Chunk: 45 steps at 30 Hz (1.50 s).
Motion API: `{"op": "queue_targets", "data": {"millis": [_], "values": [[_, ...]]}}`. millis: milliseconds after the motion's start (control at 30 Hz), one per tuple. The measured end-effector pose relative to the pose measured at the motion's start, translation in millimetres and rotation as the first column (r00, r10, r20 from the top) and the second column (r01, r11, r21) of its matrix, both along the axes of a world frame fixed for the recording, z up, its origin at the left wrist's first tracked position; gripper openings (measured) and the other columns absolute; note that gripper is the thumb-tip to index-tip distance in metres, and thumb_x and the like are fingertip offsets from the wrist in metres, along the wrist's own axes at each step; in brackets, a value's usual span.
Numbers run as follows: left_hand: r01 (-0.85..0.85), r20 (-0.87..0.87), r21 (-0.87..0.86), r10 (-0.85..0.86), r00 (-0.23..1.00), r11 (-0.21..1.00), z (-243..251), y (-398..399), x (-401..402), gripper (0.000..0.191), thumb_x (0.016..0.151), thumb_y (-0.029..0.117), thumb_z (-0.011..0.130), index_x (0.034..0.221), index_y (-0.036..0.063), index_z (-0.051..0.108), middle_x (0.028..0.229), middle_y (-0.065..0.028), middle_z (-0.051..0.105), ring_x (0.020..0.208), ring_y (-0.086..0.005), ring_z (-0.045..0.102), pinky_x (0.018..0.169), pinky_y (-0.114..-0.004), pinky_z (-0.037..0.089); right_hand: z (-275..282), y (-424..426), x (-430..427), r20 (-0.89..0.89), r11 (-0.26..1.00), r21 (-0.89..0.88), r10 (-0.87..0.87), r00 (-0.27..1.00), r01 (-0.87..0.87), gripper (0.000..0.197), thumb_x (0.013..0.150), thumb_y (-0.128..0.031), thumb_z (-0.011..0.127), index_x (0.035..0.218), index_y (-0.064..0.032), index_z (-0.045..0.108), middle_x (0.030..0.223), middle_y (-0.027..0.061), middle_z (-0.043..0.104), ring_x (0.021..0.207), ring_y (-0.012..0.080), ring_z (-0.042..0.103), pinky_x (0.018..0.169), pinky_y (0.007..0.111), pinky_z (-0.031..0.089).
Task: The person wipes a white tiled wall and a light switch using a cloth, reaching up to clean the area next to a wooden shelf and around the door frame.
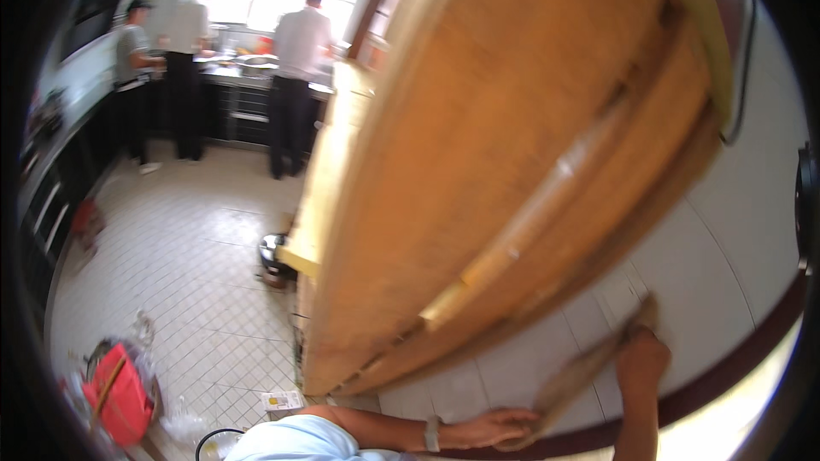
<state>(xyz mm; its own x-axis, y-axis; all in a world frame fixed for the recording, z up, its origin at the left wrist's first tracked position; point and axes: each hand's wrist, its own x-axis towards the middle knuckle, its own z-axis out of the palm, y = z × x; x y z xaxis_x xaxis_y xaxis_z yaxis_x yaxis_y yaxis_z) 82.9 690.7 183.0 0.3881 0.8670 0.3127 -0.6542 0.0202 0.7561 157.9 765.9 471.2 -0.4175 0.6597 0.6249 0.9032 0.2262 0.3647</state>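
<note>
A long, narrow wooden board (pixel 580 368) lies slantwise at the lower right, blurred by motion. My right hand (pixel 644 349) grips it near its upper end. My left hand (pixel 500 428), with a watch or band on the wrist, touches its lower end, fingers extended; the palm side is hidden. Beyond my hands stands a large orange-brown wooden panel (pixel 474 141), part of a piece of furniture, with a long gap and a lighter strip (pixel 532 218) running along it.
Three people (pixel 301 45) stand at a kitchen counter in the back left. A red bag (pixel 118 394) and clear plastic bags (pixel 182 422) lie on the tiled floor at lower left. A yellowish board (pixel 320 205) edges the furniture. A dark round appliance (pixel 272 250) stands beside it.
</note>
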Motion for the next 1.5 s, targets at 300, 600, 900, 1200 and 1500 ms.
{"op": "queue_targets", "data": {"millis": [300,600,900,1200,1500], "values": [[-0.087,0.015,0.030,0.086,0.996,0.996,29.8,0.6,-37.0,0.038,0.096,0.022,0.059,0.129,0.0054,0.053,0.092,0.0025,0.059,0.077,-0.0062,0.054,0.062,-0.023,0.047,-37.7,11.8,-3.7,-0.255,0.984,-0.041,0.158,0.954,-0.174,0.011,0.076,0.000,0.056,0.084,0.0049,0.061,0.076,0.0259,0.064,0.075,0.0404,0.064,0.067,0.046,0.049],[-0.030,0.001,0.033,0.030,1.000,0.999,36.4,-9.5,-69.7,0.033,0.097,0.021,0.058,0.125,0.0041,0.056,0.091,0.0026,0.059,0.077,-0.0060,0.054,0.061,-0.023,0.046,-71.8,37.2,-7.4,-0.128,0.993,-0.083,0.071,0.989,-0.082,0.010,0.072,-0.004,0.064,0.080,0.0025,0.063,0.066,0.0199,0.065,0.062,0.0359,0.065,0.061,0.041,0.051],[-0.278,-0.221,0.065,0.285,0.933,0.958,54.7,-34.5,-77.1,0.030,0.097,0.020,0.057,0.122,0.0034,0.058,0.091,0.0033,0.059,0.079,-0.0065,0.054,0.067,-0.022,0.046,-86.1,24.5,-15.7,-0.313,0.965,-0.037,0.236,0.920,-0.260,0.009,0.069,-0.003,0.063,0.074,0.0039,0.060,0.066,0.0208,0.063,0.059,0.0357,0.063,0.060,0.041,0.050],[-0.212,-0.208,-0.063,0.195,0.958,0.975,16.9,-21.8,-83.2,0.033,0.095,0.016,0.059,0.126,0.0030,0.057,0.097,-0.0009,0.065,0.087,-0.0080,0.059,0.072,-0.024,0.049,-93.9,1.2,0.4,-0.711,0.909,0.022,0.307,0.633,-0.416,0.048,0.096,-0.032,0.051,0.128,0.0039,0.053,0.128,0.0243,0.056,0.115,0.0358,0.057,0.096,0.040,0.046],[-0.429,-0.335,-0.029,0.395,0.855,0.903,41.8,-40.6,-95.2,0.030,0.094,0.014,0.060,0.122,0.0034,0.060,0.092,0.0024,0.062,0.080,-0.0069,0.055,0.069,-0.023,0.045,-110.8,27.8,-12.6,0.176,0.782,0.623,-0.149,0.973,0.007,0.047,0.095,-0.022,0.049,0.131,0.0088,0.048,0.134,0.0267,0.050,0.126,0.0367,0.048,0.105,0.039,0.039]]}}
